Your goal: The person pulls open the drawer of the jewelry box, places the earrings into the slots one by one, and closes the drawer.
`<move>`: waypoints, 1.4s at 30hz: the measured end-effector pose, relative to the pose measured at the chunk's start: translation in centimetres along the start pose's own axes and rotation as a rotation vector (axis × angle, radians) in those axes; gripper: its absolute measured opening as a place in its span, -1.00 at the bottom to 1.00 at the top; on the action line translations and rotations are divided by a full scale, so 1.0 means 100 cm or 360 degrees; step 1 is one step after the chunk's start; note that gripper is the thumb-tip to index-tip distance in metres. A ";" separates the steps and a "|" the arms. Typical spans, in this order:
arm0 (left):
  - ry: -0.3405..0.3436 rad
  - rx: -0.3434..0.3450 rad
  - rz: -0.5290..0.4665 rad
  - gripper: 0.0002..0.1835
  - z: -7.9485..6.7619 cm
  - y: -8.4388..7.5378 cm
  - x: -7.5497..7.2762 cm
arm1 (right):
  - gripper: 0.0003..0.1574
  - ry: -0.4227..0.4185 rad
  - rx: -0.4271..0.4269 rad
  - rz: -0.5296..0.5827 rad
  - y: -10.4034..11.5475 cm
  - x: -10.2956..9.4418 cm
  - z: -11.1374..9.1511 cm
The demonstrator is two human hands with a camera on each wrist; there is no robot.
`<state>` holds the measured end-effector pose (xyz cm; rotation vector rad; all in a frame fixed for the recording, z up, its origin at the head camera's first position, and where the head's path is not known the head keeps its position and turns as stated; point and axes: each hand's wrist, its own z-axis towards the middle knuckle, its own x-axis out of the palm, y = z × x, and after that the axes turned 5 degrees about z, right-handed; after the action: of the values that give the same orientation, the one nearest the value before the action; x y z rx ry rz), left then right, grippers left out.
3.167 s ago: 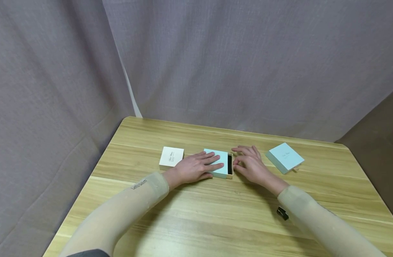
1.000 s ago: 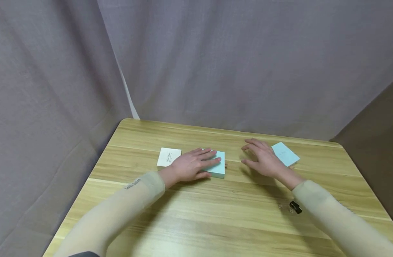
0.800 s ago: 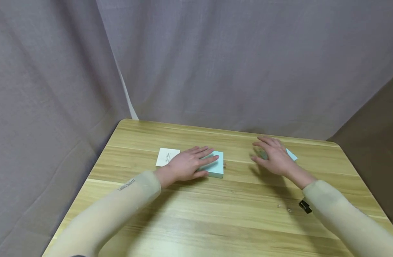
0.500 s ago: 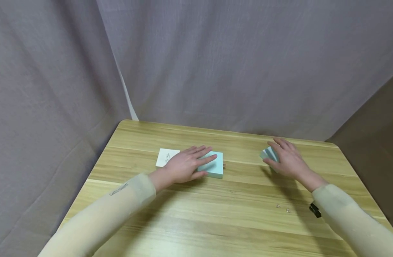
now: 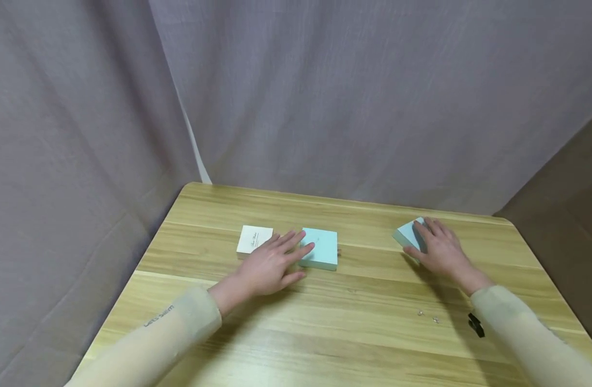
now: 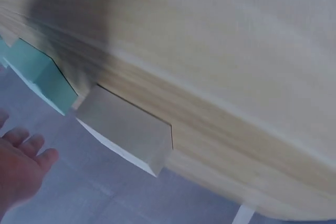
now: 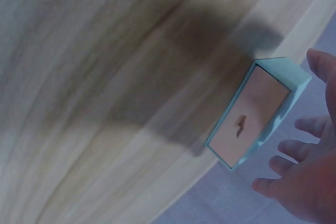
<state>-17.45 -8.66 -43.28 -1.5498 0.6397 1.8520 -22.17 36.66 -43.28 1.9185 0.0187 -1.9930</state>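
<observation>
My left hand [image 5: 271, 263], fingers spread, is over the left edge of the middle light-blue drawer box [image 5: 325, 250]. That box is pushed shut, a short ribbon tab at its right side. Left of it sits a white box [image 5: 252, 238] with dark lettering, partly overlapped by the hand; the left wrist view shows its side [image 6: 123, 127]. My right hand [image 5: 443, 252] reaches over the second light-blue box [image 5: 407, 234], thumb and fingers apart around its top. In the right wrist view that box's pale drawer front [image 7: 262, 95] and ribbon tab [image 7: 241, 125] face the camera, fingers loosely extended.
Two tiny shiny pieces [image 5: 420, 313] lie on the wooden table [image 5: 325, 333] in front of the right hand. A small black device [image 5: 476, 325] sits at the right sleeve's cuff. Grey curtains [image 5: 349, 107] hang behind the table and at its left.
The middle box's drawer, partly out earlier, has been pushed in. My right hand has moved right to the other light-blue box, which has shifted slightly. My left hand has drawn back off the middle box.
</observation>
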 end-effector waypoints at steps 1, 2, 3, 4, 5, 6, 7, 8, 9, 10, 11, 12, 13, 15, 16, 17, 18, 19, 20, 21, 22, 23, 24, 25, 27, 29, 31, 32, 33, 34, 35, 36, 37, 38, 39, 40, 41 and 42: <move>-0.0005 -0.0010 -0.0004 -0.26 -0.002 -0.001 0.001 | 0.06 0.0008 0.0008 0.0014 0.000 0.002 0.000; -0.0007 -0.0022 -0.0011 -0.25 -0.005 -0.003 0.001 | 0.06 0.0012 0.0011 0.0023 0.000 0.004 0.000; -0.0006 -0.0034 -0.0013 -0.25 -0.007 -0.004 0.002 | 0.06 0.0009 0.0008 0.0027 -0.001 0.005 -0.001; -0.0005 -0.0046 -0.0017 -0.24 -0.010 -0.006 0.003 | 0.07 0.0007 0.0006 0.0025 -0.001 0.007 -0.001; -0.0005 -0.0056 -0.0029 -0.24 -0.012 -0.007 0.003 | 0.07 0.0008 0.0007 0.0021 -0.002 0.008 -0.001; -0.0002 -0.0063 -0.0030 -0.24 -0.014 -0.009 0.004 | 0.07 0.0008 0.0010 0.0022 -0.002 0.009 -0.001; -0.0001 -0.0071 -0.0029 -0.24 -0.015 -0.011 0.004 | 0.07 0.0005 0.0011 0.0022 -0.003 0.010 -0.002; 0.0002 -0.0084 -0.0034 -0.24 -0.017 -0.012 0.005 | 0.07 0.0002 0.0012 0.0022 -0.004 0.011 -0.002; 0.0000 -0.0095 -0.0037 -0.24 -0.018 -0.014 0.006 | 0.07 -0.0001 0.0013 0.0025 -0.005 0.012 -0.002; 0.0000 -0.0107 -0.0042 -0.24 -0.020 -0.015 0.006 | 0.06 -0.0001 0.0013 0.0025 -0.006 0.012 -0.002; 0.0005 -0.0117 -0.0042 -0.24 -0.021 -0.017 0.007 | 0.06 -0.0004 0.0012 0.0026 -0.007 0.013 -0.002; 0.0008 -0.0126 -0.0045 -0.24 -0.023 -0.018 0.007 | 0.06 -0.0013 0.0005 0.0028 -0.008 0.013 -0.002; 0.0011 -0.0138 -0.0049 -0.25 -0.025 -0.018 0.007 | 0.05 -0.0026 -0.0005 0.0027 -0.008 0.014 -0.002; 0.0011 -0.0157 -0.0052 -0.25 -0.027 -0.020 0.008 | 0.03 -0.0054 -0.0026 0.0023 -0.009 0.015 -0.002; 0.0009 -0.0165 -0.0054 -0.26 -0.029 -0.020 0.008 | 0.02 -0.0069 -0.0038 0.0015 -0.009 0.016 -0.003; 0.0003 -0.0173 -0.0061 -0.26 -0.030 -0.021 0.008 | 0.01 -0.0081 -0.0044 0.0012 -0.009 0.017 -0.003; -0.0007 -0.0182 -0.0069 -0.26 -0.031 -0.022 0.009 | 0.00 -0.0093 -0.0053 0.0004 -0.010 0.017 -0.004; -0.0015 -0.0186 -0.0066 -0.26 -0.033 -0.023 0.009 | 0.00 -0.0101 -0.0058 0.0001 -0.010 0.017 -0.004; -0.0025 -0.0187 -0.0072 -0.26 -0.034 -0.024 0.010 | -0.01 -0.0102 -0.0058 -0.0003 -0.011 0.018 -0.005; -0.0034 -0.0186 -0.0076 -0.26 -0.036 -0.025 0.011 | -0.02 -0.0105 -0.0061 -0.0011 -0.011 0.018 -0.006; -0.0041 -0.0186 -0.0080 -0.25 -0.037 -0.026 0.011 | -0.03 -0.0108 -0.0065 -0.0018 -0.011 0.019 -0.007; -0.0043 -0.0184 -0.0081 -0.25 -0.039 -0.027 0.012 | -0.04 -0.0112 -0.0066 -0.0023 -0.011 0.020 -0.008; -0.0047 -0.0180 -0.0073 -0.25 -0.040 -0.028 0.014 | -0.04 -0.0119 -0.0073 -0.0031 -0.012 0.020 -0.009; -0.0050 -0.0176 -0.0070 -0.25 -0.042 -0.028 0.015 | -0.05 -0.0127 -0.0079 -0.0037 -0.011 0.021 -0.009; -0.0059 -0.0175 -0.0077 -0.25 -0.043 -0.030 0.016 | -0.06 -0.0146 -0.0095 -0.0052 -0.011 0.021 -0.010; -0.0061 -0.0179 -0.0077 -0.25 -0.045 -0.031 0.017 | -0.06 -0.0160 -0.0111 -0.0056 -0.011 0.022 -0.011; -0.0065 -0.0182 -0.0085 -0.26 -0.046 -0.032 0.018 | -0.06 -0.0173 -0.0135 -0.0059 -0.011 0.022 -0.011; -0.0064 -0.0183 -0.0086 -0.26 -0.046 -0.032 0.018 | -0.06 -0.0181 -0.0153 -0.0061 -0.011 0.023 -0.011; -0.0062 -0.0185 -0.0087 -0.26 -0.047 -0.033 0.018 | -0.06 -0.0183 -0.0169 -0.0060 -0.011 0.023 -0.011; -0.0058 -0.0188 -0.0086 -0.26 -0.047 -0.033 0.018 | -0.06 -0.0185 -0.0186 -0.0056 -0.010 0.023 -0.012; -0.0054 -0.0188 -0.0086 -0.26 -0.048 -0.033 0.018 | -0.06 -0.0190 -0.0207 -0.0058 -0.009 0.024 -0.012; -0.0050 -0.0188 -0.0086 -0.27 -0.048 -0.033 0.019 | -0.06 -0.0196 -0.0231 -0.0054 -0.008 0.024 -0.012; -0.0042 -0.0187 -0.0075 -0.26 -0.049 -0.033 0.019 | -0.07 -0.0202 -0.0257 -0.0052 -0.007 0.024 -0.013; -0.0038 -0.0185 -0.0067 -0.27 -0.049 -0.033 0.019 | -0.06 -0.0204 -0.0283 -0.0049 -0.006 0.024 -0.013; -0.0033 -0.0184 -0.0057 -0.27 -0.049 -0.033 0.019 | -0.07 -0.0204 -0.0306 -0.0047 -0.004 0.024 -0.013; -0.0031 -0.0181 -0.0050 -0.27 -0.050 -0.033 0.019 | -0.07 -0.0210 -0.0333 -0.0049 -0.002 0.024 -0.013; -0.0030 -0.0177 -0.0043 -0.27 -0.050 -0.033 0.019 | -0.07 -0.0215 -0.0361 -0.0052 -0.001 0.024 -0.013; -0.0030 -0.0175 -0.0039 -0.27 -0.051 -0.033 0.019 | -0.07 -0.0214 -0.0385 -0.0051 0.001 0.024 -0.013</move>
<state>-11.81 -9.69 -46.00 -1.6010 0.5154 1.9090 -20.90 36.33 -45.71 1.6415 0.2450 -2.0325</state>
